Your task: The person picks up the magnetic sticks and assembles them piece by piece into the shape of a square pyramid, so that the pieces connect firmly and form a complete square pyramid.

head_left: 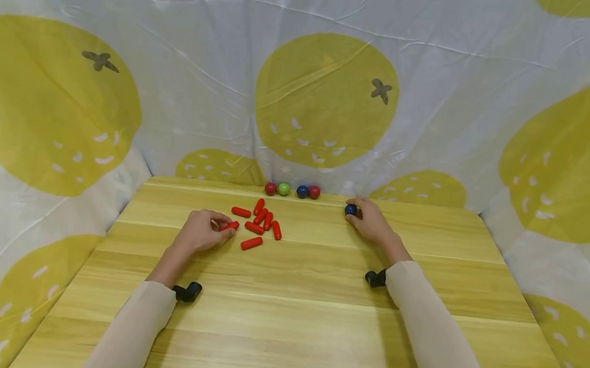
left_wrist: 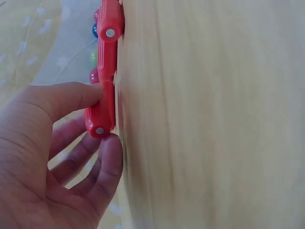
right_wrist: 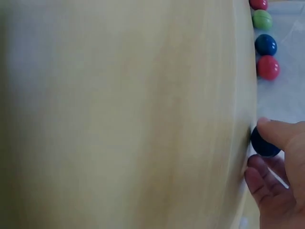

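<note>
Four balls (head_left: pixel 292 190), red, green, blue and red, line the wooden table's (head_left: pixel 315 304) far edge. A lemon-print cloth (head_left: pixel 324 98) hangs behind.

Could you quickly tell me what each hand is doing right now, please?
Left hand: fingers pinch a red peg on the table.
Right hand: fingers hold a dark blue ball.

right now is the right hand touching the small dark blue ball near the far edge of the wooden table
Touching. The right wrist view shows the right hand with its thumb on the dark blue ball, fingers curled below it.
</note>
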A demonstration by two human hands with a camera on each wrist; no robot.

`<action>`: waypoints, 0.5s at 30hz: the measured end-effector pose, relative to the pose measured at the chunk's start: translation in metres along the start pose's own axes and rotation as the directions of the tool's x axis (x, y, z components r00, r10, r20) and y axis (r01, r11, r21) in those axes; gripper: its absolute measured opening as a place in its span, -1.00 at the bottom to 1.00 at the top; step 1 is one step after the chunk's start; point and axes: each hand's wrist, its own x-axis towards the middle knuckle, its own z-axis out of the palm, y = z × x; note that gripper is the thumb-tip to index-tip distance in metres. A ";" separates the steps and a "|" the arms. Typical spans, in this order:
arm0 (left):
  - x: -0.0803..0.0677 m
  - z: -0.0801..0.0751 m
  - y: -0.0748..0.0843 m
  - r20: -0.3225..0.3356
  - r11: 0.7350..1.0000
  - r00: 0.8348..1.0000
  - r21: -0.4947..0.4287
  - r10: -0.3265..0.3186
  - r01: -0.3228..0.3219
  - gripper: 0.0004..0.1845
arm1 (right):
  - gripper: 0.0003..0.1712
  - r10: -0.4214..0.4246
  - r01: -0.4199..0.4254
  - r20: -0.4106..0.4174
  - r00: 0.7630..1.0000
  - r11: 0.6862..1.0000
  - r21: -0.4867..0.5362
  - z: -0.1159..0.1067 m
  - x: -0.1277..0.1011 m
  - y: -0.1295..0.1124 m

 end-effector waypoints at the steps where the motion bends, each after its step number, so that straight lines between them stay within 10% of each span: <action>1: -0.001 0.000 0.002 -0.007 1.000 1.000 -0.001 0.016 -0.016 -0.66 | -0.45 0.008 -0.008 0.003 1.000 1.000 0.008 0.000 -0.003 0.001; 15: -0.001 0.028 0.041 -0.026 0.979 0.993 -0.163 0.117 -0.119 -0.67 | -0.51 -0.021 0.023 -0.032 0.999 0.997 0.077 0.011 -0.037 -0.011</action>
